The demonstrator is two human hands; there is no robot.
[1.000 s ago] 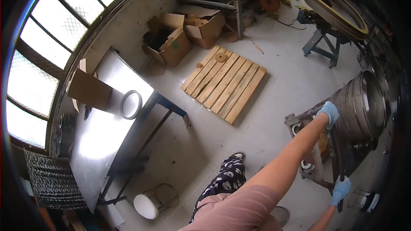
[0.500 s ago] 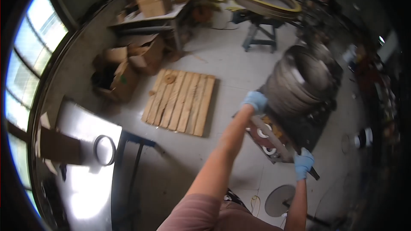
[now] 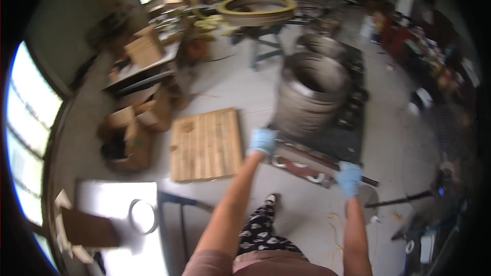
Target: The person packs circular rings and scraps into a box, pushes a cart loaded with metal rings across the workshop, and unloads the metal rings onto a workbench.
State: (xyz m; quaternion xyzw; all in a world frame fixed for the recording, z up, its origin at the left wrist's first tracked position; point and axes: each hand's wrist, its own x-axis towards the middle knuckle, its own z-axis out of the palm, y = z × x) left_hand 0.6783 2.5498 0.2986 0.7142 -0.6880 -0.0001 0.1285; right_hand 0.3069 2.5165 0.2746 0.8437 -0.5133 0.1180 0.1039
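My left hand [image 3: 262, 141], in a light blue glove, is closed round the left end of a cart's push bar [image 3: 312, 159]. Toward the bar's other end, my right hand [image 3: 350, 178], gloved alike, is also closed on it. Below the bar is a reddish-brown panel [image 3: 299, 169] with white round parts. Beyond it stretches the cart's dark flat bed [image 3: 330, 140], bearing a tall stack of grey metal rings [image 3: 302, 105]. Another ring-shaped metal piece [image 3: 319, 45] sits behind that stack. Motion blur softens both hands.
A wooden pallet [image 3: 207, 145] lies on the floor to the left, near open cardboard boxes [image 3: 130, 143]. A large yellow-edged ring [image 3: 255, 18] rests on a blue stand [image 3: 267, 51] ahead. A shiny table [image 3: 115, 194] is at lower left; a fan [image 3: 440, 191] stands right.
My view has tilted up and turned, so the cart and its ring stack appear farther left and more upright. Both hands stay on the bar. My shoe and patterned trousers now show.
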